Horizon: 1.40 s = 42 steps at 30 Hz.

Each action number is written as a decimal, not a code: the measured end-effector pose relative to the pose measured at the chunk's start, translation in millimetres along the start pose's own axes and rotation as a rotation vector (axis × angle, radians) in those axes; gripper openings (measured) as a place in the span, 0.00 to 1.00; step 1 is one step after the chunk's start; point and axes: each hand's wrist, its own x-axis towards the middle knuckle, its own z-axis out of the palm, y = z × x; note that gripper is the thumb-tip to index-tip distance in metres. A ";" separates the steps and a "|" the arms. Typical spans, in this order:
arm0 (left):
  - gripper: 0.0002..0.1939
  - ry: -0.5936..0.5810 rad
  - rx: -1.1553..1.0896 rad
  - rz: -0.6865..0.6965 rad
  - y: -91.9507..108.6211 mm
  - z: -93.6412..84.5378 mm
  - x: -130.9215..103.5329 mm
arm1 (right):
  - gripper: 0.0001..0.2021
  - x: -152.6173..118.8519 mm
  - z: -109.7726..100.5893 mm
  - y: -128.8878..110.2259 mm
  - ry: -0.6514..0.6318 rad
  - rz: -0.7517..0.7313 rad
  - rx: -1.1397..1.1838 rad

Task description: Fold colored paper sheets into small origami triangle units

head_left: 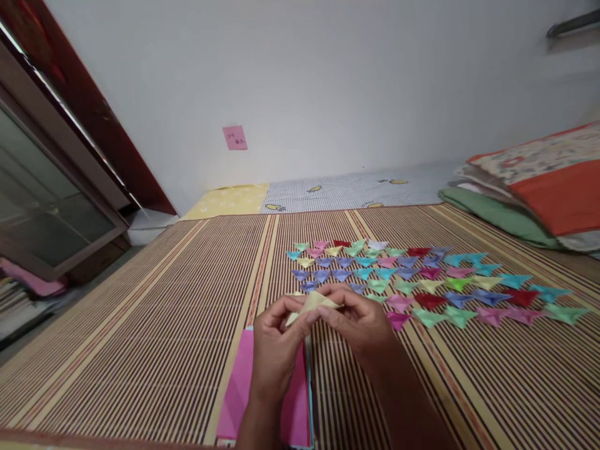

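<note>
Between my two hands is a pale yellow folded paper boat (313, 304), its pointed ends sticking out to either side. My left hand (280, 334) pinches its left part between thumb and fingers. From the other side, my right hand (359, 319) grips it with the thumb pressed near the middle. Below my left forearm lies a stack of pink paper sheets (237, 390), with a light blue edge showing beneath; the forearm covers part of it. Beyond my hands, rows of small folded paper boats (385, 274) in many colours spread to the right.
A striped bamboo mat (154, 325) lies under everything. Folded bedding (539, 187) is piled at the right. Along the white wall runs a checked cloth (328, 190), with a pink note (235, 137) stuck above. A glass-fronted cabinet (47, 181) stands at the left.
</note>
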 end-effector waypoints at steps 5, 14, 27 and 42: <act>0.10 0.002 0.135 0.112 0.3 -2.6 -0.6 | 0.06 -1.5 6.5 5.5 0.028 0.097 0.045; 0.09 -0.006 0.224 0.162 5.0 -2.2 -3.2 | 0.08 -1.7 4.3 1.5 -0.023 0.108 0.013; 0.06 0.098 0.068 -0.008 10.5 7.5 -5.1 | 0.07 -3.7 7.6 0.1 0.159 -0.122 -0.183; 0.04 0.234 0.116 0.100 3.5 7.6 -4.9 | 0.02 -4.5 4.8 -5.7 0.092 -0.076 -0.216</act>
